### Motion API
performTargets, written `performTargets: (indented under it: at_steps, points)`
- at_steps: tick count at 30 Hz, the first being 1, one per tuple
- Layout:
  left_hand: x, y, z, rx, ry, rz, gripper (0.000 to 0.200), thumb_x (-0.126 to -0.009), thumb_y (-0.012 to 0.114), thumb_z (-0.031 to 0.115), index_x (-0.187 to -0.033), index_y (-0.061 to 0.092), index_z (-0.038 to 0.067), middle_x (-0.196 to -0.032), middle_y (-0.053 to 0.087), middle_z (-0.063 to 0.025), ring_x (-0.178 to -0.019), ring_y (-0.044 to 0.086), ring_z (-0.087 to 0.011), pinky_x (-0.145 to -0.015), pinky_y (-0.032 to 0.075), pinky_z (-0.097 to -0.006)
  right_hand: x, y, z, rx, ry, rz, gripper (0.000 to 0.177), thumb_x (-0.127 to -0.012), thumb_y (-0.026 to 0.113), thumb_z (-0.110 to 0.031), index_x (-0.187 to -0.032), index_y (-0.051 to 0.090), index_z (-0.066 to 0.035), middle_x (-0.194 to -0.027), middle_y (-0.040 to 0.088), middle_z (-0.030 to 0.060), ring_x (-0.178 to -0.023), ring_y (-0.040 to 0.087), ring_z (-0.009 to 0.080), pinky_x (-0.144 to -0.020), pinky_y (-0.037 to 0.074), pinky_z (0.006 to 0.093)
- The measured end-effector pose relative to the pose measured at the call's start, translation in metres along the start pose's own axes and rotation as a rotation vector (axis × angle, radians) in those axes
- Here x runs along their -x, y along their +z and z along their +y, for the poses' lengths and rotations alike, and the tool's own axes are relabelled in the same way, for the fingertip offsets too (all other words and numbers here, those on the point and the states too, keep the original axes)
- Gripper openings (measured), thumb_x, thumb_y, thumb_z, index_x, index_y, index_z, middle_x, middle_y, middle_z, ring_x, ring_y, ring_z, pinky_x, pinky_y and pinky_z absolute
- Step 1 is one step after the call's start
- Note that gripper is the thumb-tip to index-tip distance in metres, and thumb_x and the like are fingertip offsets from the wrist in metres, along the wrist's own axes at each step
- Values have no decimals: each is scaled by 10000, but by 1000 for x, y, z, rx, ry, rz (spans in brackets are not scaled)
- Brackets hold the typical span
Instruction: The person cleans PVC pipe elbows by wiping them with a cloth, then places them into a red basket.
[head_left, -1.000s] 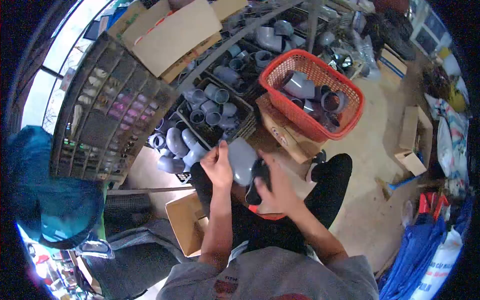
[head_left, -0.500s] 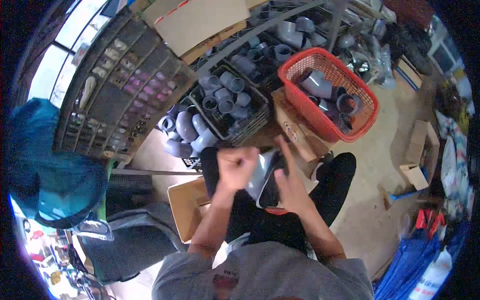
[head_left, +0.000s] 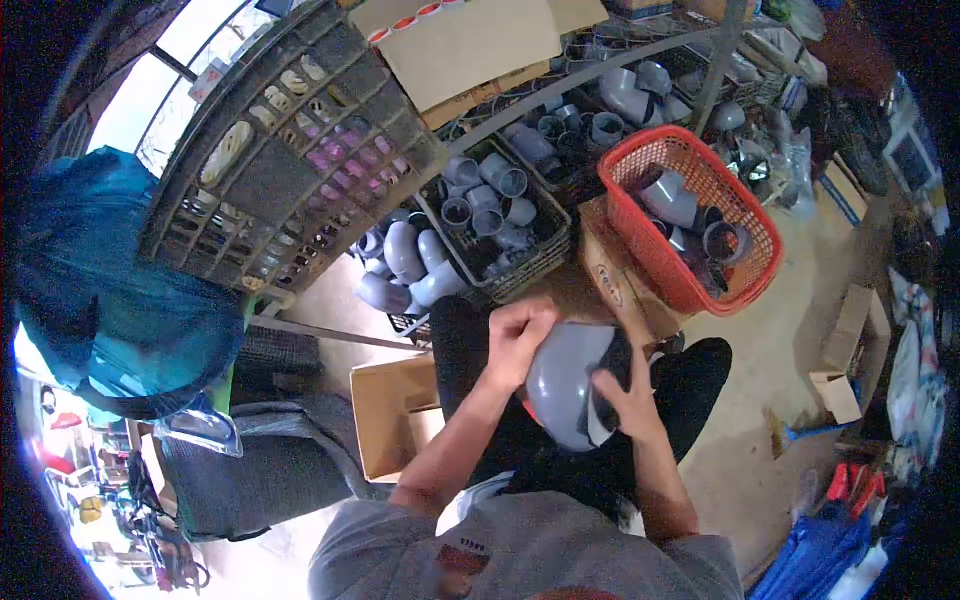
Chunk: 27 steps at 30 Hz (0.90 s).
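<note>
A large grey plastic pipe elbow is held above my lap, its glossy curved back facing up. My right hand grips its right side, with the thumb against the dark area there and the fingers reaching along the far edge. At the elbow's upper left edge is my left hand, its fingers curled closed. Whatever may be inside those fingers is hidden.
A red basket with grey fittings stands ahead right on a cardboard box. A black crate of grey fittings is ahead, with loose elbows beside it. An open carton sits left of my legs.
The elbow has turned so its curved back shows broadly. My right fingers have closed in around its side, and my left fist now rests at its upper edge. The view has shifted slightly.
</note>
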<state>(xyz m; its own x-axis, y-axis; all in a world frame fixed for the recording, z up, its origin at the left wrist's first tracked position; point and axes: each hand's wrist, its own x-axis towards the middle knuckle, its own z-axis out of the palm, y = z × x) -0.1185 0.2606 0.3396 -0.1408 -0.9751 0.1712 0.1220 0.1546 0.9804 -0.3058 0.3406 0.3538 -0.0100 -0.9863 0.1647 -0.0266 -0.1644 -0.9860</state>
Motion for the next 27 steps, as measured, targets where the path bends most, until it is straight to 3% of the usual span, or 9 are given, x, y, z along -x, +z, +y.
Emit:
performTargets:
  at_steps: [3,5,7,9,18,21,23,25,27]
  points:
    - [-7,22,28,-185,-23,135,279,-961,654,273,-978,675,-5,-931,683,-69,-847,604,-129,-780,483,-283,6,11,19,-66,122,207,721,-941,664,-299,-1478,348,62,-1539,369,215,-1428,346,321,-1196,219,417]
    - [1,18,17,-380,-220,189,275,-946,698,238,-1005,645,-25,-896,674,-64,-772,589,-70,-679,487,-261,6,25,20,232,28,406,622,-1000,573,-304,-1487,363,22,-1421,501,207,-1313,470,282,-1128,324,387]
    - [20,15,8,-288,-397,150,476,-892,759,257,-1223,589,-39,-1049,684,-133,-884,640,-118,-786,523,-285,12,33,26,208,46,422,606,-1024,525,-280,-1504,321,29,-1446,467,226,-1321,459,288,-1130,320,387]
    - [47,19,-6,-423,11,21,671,-829,813,299,-1326,521,-44,-1110,674,-169,-1011,658,-180,-898,522,-333,16,43,32,115,-8,392,589,-1024,475,-159,-1519,245,63,-1500,382,270,-1420,352,348,-1180,242,418]
    - [45,16,-3,-144,-62,78,673,-819,795,164,-1374,459,-13,-1217,584,-120,-1138,567,-208,-1007,440,-335,-3,16,50,18,46,68,567,-1066,372,-249,-1539,229,27,-1574,274,225,-1455,289,343,-1197,211,411]
    - [28,8,0,101,-118,-105,624,-858,739,206,-1383,464,11,-1245,579,-104,-1191,526,-195,-1069,370,-344,13,3,98,57,-251,-99,588,-1096,282,-388,-1496,317,42,-1485,434,175,-1378,412,267,-1180,250,379]
    - [18,8,0,223,-98,-118,648,-867,740,350,-1364,480,26,-1269,599,-123,-1219,540,-224,-1074,374,-364,22,6,91,23,-7,-45,552,-1102,300,-366,-1484,352,29,-1452,477,152,-1345,454,236,-1166,272,364]
    - [9,9,10,391,-93,-147,696,-872,723,458,-1355,471,25,-1269,610,-130,-1186,575,-241,-1051,402,-363,22,4,92,-542,479,-131,628,-1031,509,-416,-1481,374,2,-1480,455,179,-1370,432,285,-1175,253,403]
    - [3,9,15,328,-23,-149,646,-942,628,500,-1338,524,-1,-1256,633,-133,-1144,593,-214,-1030,418,-339,4,-1,51,10,-224,-159,1120,-671,860,-488,-1526,304,-26,-1594,198,299,-1495,209,410,-1193,164,533]
